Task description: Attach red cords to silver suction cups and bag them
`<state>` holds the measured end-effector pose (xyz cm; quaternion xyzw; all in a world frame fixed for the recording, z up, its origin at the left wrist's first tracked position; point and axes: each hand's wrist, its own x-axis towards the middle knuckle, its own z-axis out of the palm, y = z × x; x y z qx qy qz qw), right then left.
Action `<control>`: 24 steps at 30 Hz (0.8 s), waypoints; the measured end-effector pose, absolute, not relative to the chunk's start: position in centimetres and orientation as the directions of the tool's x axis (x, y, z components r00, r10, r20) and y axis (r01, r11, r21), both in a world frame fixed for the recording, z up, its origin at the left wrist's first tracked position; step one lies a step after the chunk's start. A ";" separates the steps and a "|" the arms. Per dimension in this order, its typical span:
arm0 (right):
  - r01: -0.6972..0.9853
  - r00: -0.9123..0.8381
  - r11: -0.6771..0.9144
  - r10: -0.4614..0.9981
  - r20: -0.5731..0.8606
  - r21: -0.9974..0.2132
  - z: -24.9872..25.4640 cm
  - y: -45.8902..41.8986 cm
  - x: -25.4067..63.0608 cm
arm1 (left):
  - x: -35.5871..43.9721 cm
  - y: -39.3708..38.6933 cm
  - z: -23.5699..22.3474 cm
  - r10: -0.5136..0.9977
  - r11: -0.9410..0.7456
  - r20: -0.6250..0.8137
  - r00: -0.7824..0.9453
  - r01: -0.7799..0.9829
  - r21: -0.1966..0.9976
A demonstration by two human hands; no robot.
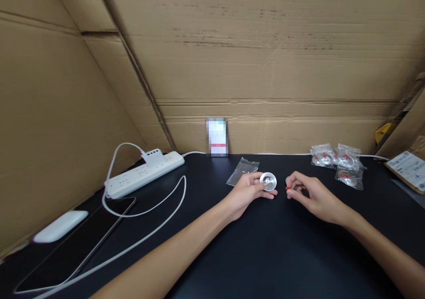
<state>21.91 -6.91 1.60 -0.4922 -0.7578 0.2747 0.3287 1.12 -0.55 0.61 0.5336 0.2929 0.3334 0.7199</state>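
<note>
My left hand [249,187] is closed on a small round silver metal dish [268,182], its hollow side facing me. To the right of the dish, my right hand [307,193] pinches a small red piece [288,188] between thumb and fingertips. The rim of a greyish round thing [287,181] shows beside those fingertips, mostly hidden by them. A gap separates the two hands. Just behind my left hand, a crumpled clear plastic bag [243,170] lies on the black tabletop [245,254].
Several clear bags with silver round parts and red bits [345,161] lie at the back right, near a labelled packet [407,168]. At left are a white power strip [144,175], a looped white cable [166,228], a tablet [76,246] and a white case [61,226]. Cardboard walls [265,78] enclose the table.
</note>
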 end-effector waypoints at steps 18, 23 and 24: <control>0.145 0.052 0.191 0.978 0.200 -0.971 0.6 -5.7 20.5 | 1.8 -1.3 0.2 0.731 0.244 -0.036 0.682 -0.212 0.946; 0.150 0.011 0.203 0.978 0.207 -0.968 -0.2 -5.6 20.4 | 1.9 -1.8 0.5 0.719 0.262 -0.021 0.695 -0.242 0.934; 0.161 0.003 0.211 0.977 0.214 -0.964 -0.2 -5.6 20.4 | 1.9 -1.9 0.5 0.712 0.266 -0.012 0.702 -0.253 0.930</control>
